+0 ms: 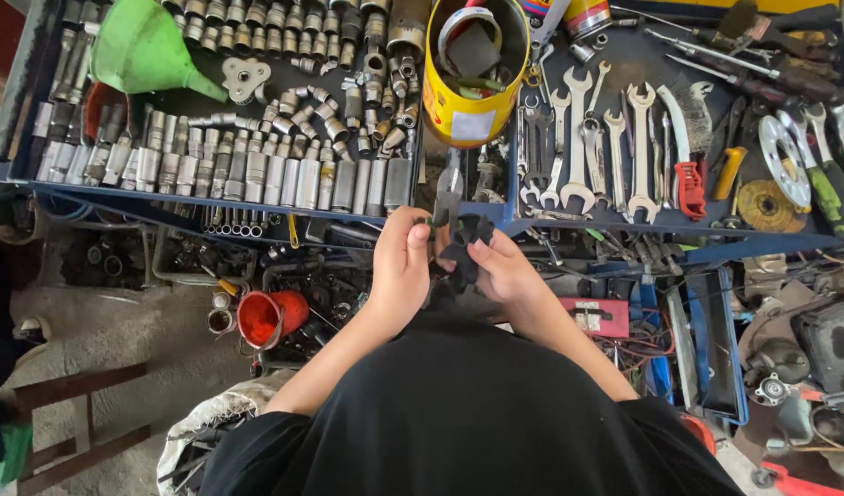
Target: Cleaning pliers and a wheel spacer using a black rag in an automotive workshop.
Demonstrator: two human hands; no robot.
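Left hand (pixel 401 266): fingers clenched on the black lobed part (pixel 465 246), at its left edge.
Right hand (pixel 506 271): grasping the same part from below right.
Part: between both grips, long axis upright, touching each.
Bench (pixel 257 204): blue tool tray just beyond, sockets (pixel 257 174) up-left, spanners (pixel 587 138) up-right.

Soft daylight fills the whole view, bright and even. The shiny steel sockets (pixel 257 174) and flat silver wrenches (pixel 587 138) gleam. Shadows are pale. Under the blue metal tray (pixel 211 204) it is dark. Edges bend outward.
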